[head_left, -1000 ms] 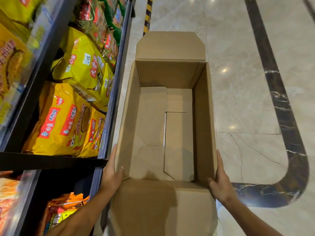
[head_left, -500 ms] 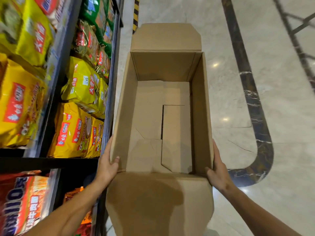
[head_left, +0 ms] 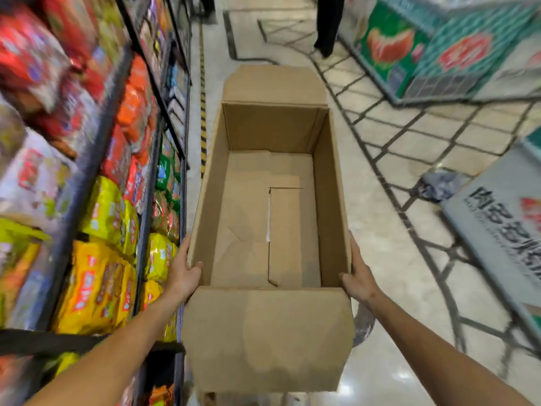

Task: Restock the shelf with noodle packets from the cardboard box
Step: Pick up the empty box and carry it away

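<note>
Both hands, left hand [head_left: 183,273] and right hand [head_left: 359,278], clamp the near side walls of the empty cardboard box [head_left: 265,332], balancing it beside the stocked shelf [head_left: 159,177] on the left.

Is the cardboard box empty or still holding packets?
Empty: the cardboard box is open, its bare bottom panels fully visible, no packets inside.

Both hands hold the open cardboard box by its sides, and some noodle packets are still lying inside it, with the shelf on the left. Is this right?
Not quite. In the head view the cardboard box is empty; only its bare bottom flaps show. The rest holds: the left hand and right hand hold its sides, and the shelf is on the left.
</note>
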A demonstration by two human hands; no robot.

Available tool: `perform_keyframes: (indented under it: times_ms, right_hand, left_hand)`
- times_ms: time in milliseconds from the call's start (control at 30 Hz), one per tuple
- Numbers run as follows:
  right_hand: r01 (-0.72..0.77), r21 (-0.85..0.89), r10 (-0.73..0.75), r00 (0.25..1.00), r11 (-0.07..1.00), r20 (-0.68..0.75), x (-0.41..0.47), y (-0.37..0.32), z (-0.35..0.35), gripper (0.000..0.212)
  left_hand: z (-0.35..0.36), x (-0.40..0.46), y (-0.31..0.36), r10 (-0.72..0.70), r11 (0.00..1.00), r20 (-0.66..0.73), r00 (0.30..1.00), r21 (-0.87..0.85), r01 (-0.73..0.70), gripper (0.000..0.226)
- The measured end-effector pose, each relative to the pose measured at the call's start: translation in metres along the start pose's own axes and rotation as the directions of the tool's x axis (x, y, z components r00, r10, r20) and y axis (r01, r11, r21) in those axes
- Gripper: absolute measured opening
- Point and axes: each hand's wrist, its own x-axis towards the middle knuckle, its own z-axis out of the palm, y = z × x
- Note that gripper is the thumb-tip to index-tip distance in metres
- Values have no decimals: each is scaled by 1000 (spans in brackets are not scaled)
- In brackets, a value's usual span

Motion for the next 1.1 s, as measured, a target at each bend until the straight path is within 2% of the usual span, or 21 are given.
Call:
perform_keyframes:
  times_ms: [100,200,367,700,1100]
  right_hand:
    - [65,52,-61,996,997,-62,-27,-51,-45,100]
    - [161,51,-157,984,986,-81,-49,-82,-86,115]
    - [227,33,-218,959,973,-180,-90,-139,-139,106]
    - [260,79,-229,933,962,-278,-99,-136,-230,100]
    - [254,102,-212,927,962,-308,-9,-116,-331,99]
  left_hand:
    - [-25,-14,69,88,996,-16,996,-1,-88,79]
    - [-42,-27,128,173,985,-26,985,12,-173,82]
    - [-54,-49,203,233,972,-30,972,-1,-234,81]
    - [-14,-57,298,319,948,44,947,-17,-318,83]
    - [78,-4,382,381,923,23,924,-62,-379,82]
